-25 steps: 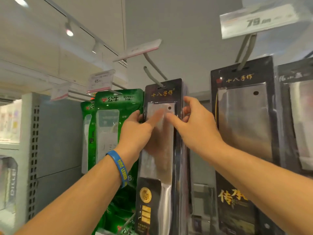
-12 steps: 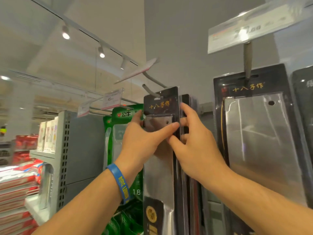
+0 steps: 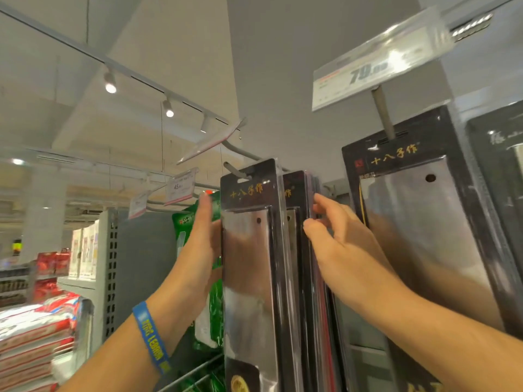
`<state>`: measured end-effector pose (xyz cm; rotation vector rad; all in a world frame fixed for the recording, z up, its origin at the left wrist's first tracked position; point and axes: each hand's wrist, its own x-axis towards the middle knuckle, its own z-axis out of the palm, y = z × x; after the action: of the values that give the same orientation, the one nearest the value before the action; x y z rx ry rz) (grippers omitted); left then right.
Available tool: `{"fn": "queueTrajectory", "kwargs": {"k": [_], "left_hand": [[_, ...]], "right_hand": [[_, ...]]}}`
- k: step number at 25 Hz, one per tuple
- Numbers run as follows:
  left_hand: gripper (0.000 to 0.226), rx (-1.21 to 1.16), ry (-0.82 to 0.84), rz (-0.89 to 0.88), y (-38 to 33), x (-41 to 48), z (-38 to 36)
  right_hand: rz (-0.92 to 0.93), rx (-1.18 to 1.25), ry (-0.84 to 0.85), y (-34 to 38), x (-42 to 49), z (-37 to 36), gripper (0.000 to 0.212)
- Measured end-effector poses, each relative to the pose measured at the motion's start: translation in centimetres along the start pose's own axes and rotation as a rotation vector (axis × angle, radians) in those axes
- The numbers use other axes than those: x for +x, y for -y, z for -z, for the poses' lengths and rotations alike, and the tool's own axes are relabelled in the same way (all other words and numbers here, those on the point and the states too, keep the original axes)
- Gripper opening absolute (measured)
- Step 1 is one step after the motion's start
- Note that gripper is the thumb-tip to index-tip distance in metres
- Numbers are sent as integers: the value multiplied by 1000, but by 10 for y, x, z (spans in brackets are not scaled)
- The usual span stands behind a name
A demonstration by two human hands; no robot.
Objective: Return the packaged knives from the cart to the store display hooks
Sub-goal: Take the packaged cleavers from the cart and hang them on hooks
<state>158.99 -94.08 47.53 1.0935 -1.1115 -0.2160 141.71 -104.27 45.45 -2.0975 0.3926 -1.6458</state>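
Hands reach up to a knife display seen from below. At the centre of the frame a front knife package [image 3: 249,264], a tall black card with gold characters and a steel cleaver under clear plastic, hangs upright with its top slot on a grey hook [image 3: 233,168]. The left hand [image 3: 202,250], wearing a blue wristband [image 3: 151,338], lies flat against the package's left edge, its fingers straight and pointing up, gripping nothing. Just behind it on the same hook hang the rear knife packages [image 3: 295,250], a tight stack seen nearly edge-on. The right hand [image 3: 342,250] is at the right edge of this stack, fingers curled, with the thumb in front and the fingertips at the side, pinching the stack's edge. To the right of the frame, a larger cleaver package [image 3: 424,236] hangs on its own hook under a clear price tag [image 3: 376,69] that reads 79. Left of the left hand, green packages [image 3: 184,224] hang beside a smaller tag marked 45. Red packs [image 3: 34,329] are stacked at lower left, and 3 track lights [image 3: 109,83] cross the ceiling at upper left.
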Motion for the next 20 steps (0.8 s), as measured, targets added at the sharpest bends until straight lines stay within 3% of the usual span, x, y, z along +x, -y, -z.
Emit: {"fn": "queueTrajectory", "kwargs": {"k": [3, 6, 10, 13, 17, 20], "left_hand": [[90, -42, 43, 89, 2, 9, 4], [87, -54, 40, 104, 3, 10, 0], [86, 66, 20, -90, 4, 9, -12], [103, 139, -68, -267, 4, 8, -14], [123, 462, -197, -518, 2, -11, -21], [130, 589, -175, -529, 1, -17, -30]], "right_hand": [[-49, -41, 2, -2, 7, -1, 49], [-69, -38, -34, -2, 14, -6, 42], [-138, -25, -69, -1, 30, -12, 30], [-197, 87, -64, 2, 36, -20, 8], [-147, 104, -82, 3, 38, -32, 23], [-111, 215, -105, 2, 37, -33, 29]]}}
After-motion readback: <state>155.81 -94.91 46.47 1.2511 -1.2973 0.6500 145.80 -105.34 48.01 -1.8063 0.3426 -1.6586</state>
